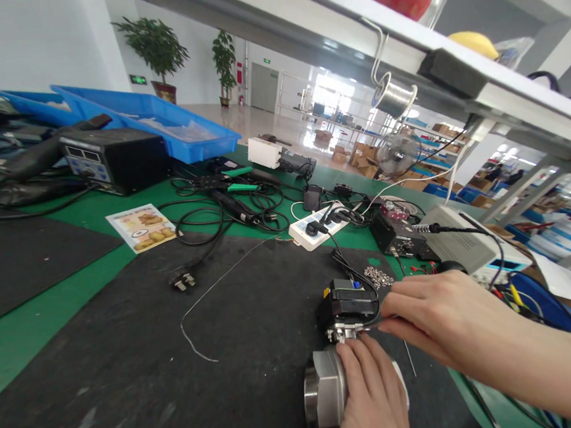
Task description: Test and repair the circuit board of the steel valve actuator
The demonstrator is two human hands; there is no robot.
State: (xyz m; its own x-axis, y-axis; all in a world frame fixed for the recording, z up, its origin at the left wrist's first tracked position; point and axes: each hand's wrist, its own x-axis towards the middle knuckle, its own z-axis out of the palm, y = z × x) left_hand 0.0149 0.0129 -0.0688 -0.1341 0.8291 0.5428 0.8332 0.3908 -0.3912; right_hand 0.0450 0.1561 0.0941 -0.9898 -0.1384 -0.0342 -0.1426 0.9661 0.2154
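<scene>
A thick steel valve body (326,390) with a hex flank and a threaded end lies on the black mat. On top of it sits a black actuator box (348,301), joined by a small metal bracket (341,332). My left hand (371,388) is closed over the steel body, its fingertips just below the bracket. At the bracket's right side, my right hand (429,311) pinches a thin metal tool (371,325) that looks like a wrench; most of it is hidden in the fingers. A black cable loops from the box down toward the right fingertips.
Behind the box lie a pile of small metal nuts (378,276) and a white power strip (319,227). A soldering station (396,235) stands to the right. On the left are a loose plug (183,281), a thin wire (187,314) and a black power unit (116,160). A shelf (340,35) hangs overhead.
</scene>
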